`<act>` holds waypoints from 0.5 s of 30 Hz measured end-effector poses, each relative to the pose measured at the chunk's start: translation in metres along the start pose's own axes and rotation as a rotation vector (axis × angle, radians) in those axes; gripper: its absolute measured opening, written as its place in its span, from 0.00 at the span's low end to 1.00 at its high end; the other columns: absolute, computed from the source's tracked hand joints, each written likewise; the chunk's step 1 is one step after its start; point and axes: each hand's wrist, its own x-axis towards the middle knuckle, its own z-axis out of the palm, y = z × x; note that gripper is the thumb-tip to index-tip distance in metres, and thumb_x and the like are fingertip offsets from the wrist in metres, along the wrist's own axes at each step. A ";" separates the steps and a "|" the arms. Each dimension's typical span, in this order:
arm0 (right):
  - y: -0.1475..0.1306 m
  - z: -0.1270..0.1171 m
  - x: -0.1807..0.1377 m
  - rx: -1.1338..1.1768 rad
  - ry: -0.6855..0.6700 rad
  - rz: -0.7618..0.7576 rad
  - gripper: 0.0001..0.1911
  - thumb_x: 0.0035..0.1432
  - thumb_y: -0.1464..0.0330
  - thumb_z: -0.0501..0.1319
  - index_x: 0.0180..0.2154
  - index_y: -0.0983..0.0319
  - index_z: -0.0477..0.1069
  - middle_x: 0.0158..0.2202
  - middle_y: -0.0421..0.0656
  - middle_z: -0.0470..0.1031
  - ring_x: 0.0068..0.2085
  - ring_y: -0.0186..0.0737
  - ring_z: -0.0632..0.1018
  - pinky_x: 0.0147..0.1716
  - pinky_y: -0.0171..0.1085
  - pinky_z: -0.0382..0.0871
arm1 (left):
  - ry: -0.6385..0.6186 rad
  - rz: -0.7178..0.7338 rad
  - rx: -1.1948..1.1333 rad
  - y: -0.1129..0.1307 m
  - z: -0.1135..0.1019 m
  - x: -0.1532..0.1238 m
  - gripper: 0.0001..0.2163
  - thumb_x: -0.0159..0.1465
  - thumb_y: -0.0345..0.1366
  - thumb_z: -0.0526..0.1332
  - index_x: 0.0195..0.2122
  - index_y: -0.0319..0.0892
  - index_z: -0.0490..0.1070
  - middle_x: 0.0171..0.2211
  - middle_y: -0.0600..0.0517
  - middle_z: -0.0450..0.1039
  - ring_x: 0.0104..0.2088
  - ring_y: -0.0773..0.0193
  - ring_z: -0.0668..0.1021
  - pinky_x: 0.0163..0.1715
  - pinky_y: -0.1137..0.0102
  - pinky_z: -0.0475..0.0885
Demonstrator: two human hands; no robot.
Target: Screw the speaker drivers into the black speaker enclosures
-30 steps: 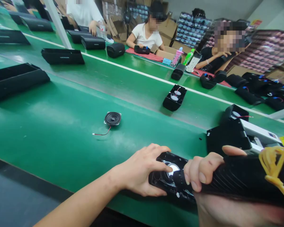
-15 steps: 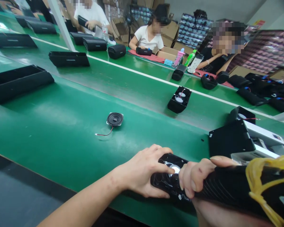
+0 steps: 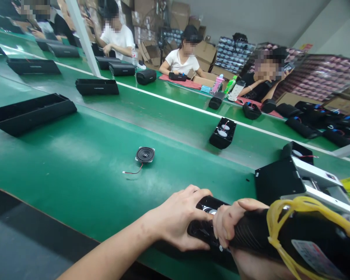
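My left hand (image 3: 181, 219) is wrapped round a black speaker housing (image 3: 197, 229) on the green bench, thumb across its opening. Part of a speaker driver with a pale centre shows inside the housing. My right hand (image 3: 236, 217) grips a black electric screwdriver (image 3: 306, 237), its body wound with a yellow band. The screwdriver points down and left over the housing; its tip is hidden behind my fingers. Farther up the bench lies a round loose speaker driver (image 3: 145, 154) with a red and black lead.
At the right stands a black and white box-shaped device (image 3: 277, 181). A long empty black casing (image 3: 35, 114) sits at the left. Beyond, the conveyor (image 3: 163, 109) carries several casings, one with two drivers (image 3: 223, 133). Co-workers sit on the far side.
The view has tilted up slightly, so the background sits lower. The screwdriver and my right hand have shifted a little left over the housing. My left hand keeps its hold.
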 end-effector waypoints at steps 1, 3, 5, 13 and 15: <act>0.001 0.000 0.000 0.001 0.003 0.003 0.27 0.59 0.39 0.67 0.49 0.50 0.81 0.19 0.34 0.68 0.12 0.38 0.64 0.10 0.39 0.65 | 0.001 -0.002 -0.001 0.000 0.000 0.000 0.21 0.59 0.52 0.77 0.51 0.53 0.83 0.66 0.44 0.66 0.60 0.43 0.73 0.60 0.48 0.76; 0.002 -0.001 -0.001 0.004 0.000 0.013 0.28 0.58 0.39 0.68 0.49 0.50 0.81 0.18 0.34 0.67 0.12 0.38 0.64 0.09 0.39 0.64 | -0.002 -0.007 -0.001 0.000 0.000 0.000 0.20 0.60 0.52 0.77 0.52 0.54 0.83 0.66 0.44 0.66 0.60 0.43 0.73 0.60 0.47 0.76; 0.003 -0.002 -0.001 0.007 -0.010 0.024 0.29 0.54 0.39 0.71 0.49 0.50 0.81 0.19 0.34 0.67 0.12 0.38 0.64 0.09 0.39 0.64 | -0.005 -0.010 -0.002 0.000 0.000 0.000 0.20 0.60 0.52 0.77 0.52 0.54 0.83 0.66 0.44 0.66 0.60 0.42 0.72 0.60 0.47 0.76; -0.002 0.004 -0.003 0.027 -0.079 0.065 0.25 0.61 0.39 0.65 0.47 0.49 0.81 0.19 0.37 0.71 0.13 0.42 0.68 0.11 0.40 0.67 | -0.002 -0.012 -0.006 0.000 0.002 -0.001 0.16 0.59 0.51 0.77 0.45 0.52 0.84 0.67 0.44 0.66 0.61 0.42 0.72 0.60 0.47 0.76; -0.005 0.009 -0.001 0.030 -0.102 0.065 0.22 0.67 0.42 0.61 0.47 0.49 0.82 0.19 0.38 0.72 0.14 0.42 0.69 0.11 0.40 0.68 | -0.002 -0.018 -0.008 0.000 0.002 -0.001 0.16 0.59 0.50 0.77 0.45 0.52 0.84 0.67 0.45 0.66 0.61 0.41 0.72 0.60 0.48 0.76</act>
